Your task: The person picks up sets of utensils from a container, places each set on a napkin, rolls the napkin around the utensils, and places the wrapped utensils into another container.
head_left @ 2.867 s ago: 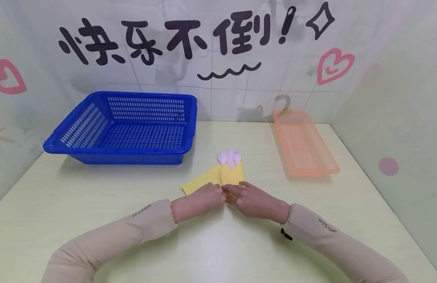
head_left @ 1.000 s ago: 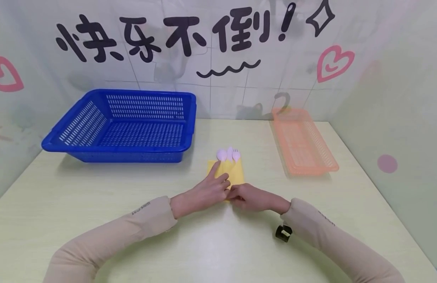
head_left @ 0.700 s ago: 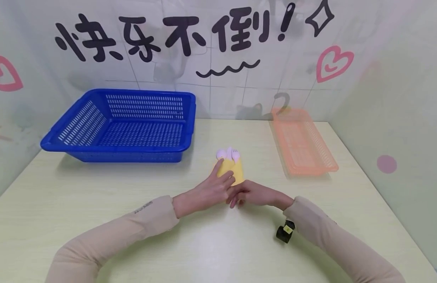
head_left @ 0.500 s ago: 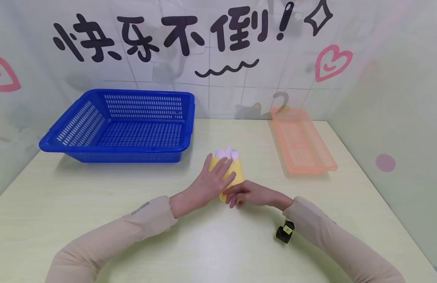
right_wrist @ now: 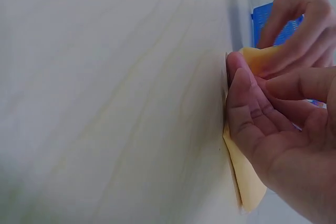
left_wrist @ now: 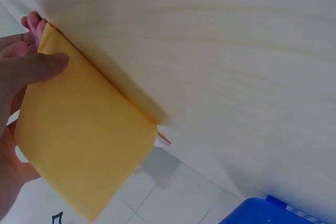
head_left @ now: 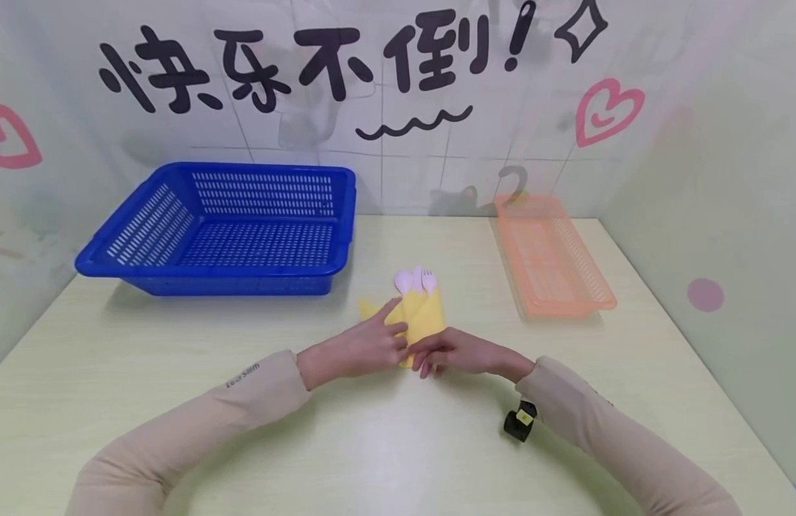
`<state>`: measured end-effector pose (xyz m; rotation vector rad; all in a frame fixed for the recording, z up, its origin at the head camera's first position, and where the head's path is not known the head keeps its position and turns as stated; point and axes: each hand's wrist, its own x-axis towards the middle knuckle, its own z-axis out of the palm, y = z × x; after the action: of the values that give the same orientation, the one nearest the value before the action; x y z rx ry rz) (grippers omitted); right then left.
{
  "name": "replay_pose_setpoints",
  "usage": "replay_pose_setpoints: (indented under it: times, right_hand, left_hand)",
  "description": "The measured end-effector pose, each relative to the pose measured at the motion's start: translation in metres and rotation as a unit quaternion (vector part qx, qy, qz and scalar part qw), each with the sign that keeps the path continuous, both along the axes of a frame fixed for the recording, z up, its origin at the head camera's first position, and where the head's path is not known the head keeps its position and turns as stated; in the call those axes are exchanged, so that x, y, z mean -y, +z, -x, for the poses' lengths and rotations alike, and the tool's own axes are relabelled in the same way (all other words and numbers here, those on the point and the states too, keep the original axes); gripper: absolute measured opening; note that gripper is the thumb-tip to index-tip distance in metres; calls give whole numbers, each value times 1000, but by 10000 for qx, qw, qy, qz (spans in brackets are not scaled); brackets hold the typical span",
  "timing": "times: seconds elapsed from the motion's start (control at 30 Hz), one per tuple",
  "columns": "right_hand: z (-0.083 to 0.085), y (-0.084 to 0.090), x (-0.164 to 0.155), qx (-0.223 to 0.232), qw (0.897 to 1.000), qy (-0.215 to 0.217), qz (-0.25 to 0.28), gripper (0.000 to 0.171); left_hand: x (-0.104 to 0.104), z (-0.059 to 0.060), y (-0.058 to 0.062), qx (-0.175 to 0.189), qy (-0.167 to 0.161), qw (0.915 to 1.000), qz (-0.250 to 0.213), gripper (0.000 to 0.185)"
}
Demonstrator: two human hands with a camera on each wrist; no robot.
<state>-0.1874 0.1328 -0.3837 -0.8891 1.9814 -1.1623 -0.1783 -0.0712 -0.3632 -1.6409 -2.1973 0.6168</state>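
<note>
Backdrop: pale tiled wall with black brush lettering (head_left: 320, 61) and pink hearts; work surface is a light wood-grain table (head_left: 178, 373). Landmark for positions: the yellow napkin (head_left: 422, 319), lying near the table's middle. Far to its left and further back sits a blue slotted basket (head_left: 230, 229), nothing visible inside. Left hand (head_left: 365, 345) comes in from the napkin's left; the left wrist view shows its thumb on top of the cloth and fingers under the edge, so it pinches a flap of the napkin, apparently lifting that flap off the table to fold it across. A loose corner of cloth shows just left of this hand's forefinger. Sticking out of the napkin's far end are the pink cutlery heads (head_left: 415, 281), a spoon bowl and fork tines touching side by side; the handles are hidden inside the fold, so the cloth seems to serve as a wrap around them. Right hand (head_left: 452, 352) touches the napkin's near right corner; its fingers lie nearly straight and press the cloth flat, probably to keep the bundle in place. Grasps nothing. Right of the napkin and further back: a translucent orange tray (head_left: 552, 261). A small black device (head_left: 520, 421) hangs at the right sleeve.
</note>
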Motion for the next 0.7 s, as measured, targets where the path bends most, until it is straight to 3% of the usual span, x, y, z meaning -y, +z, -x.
replay_pose_setpoints:
  times: [0.2, 0.47, 0.7]
  right_hand:
    - [1, -1, 1, -211, 9996, 80, -153, 32]
    - [1, 2, 6, -361, 9988, 38, -331, 30]
    - [0, 3, 6, -309, 9989, 65, -341, 31]
  left_hand:
    - [-4, -5, -5, 78, 97, 9989, 455, 11]
    - [-6, -5, -7, -365, -130, 9990, 217, 10]
    - [-4, -1, 1, -332, 288, 9990, 23, 11]
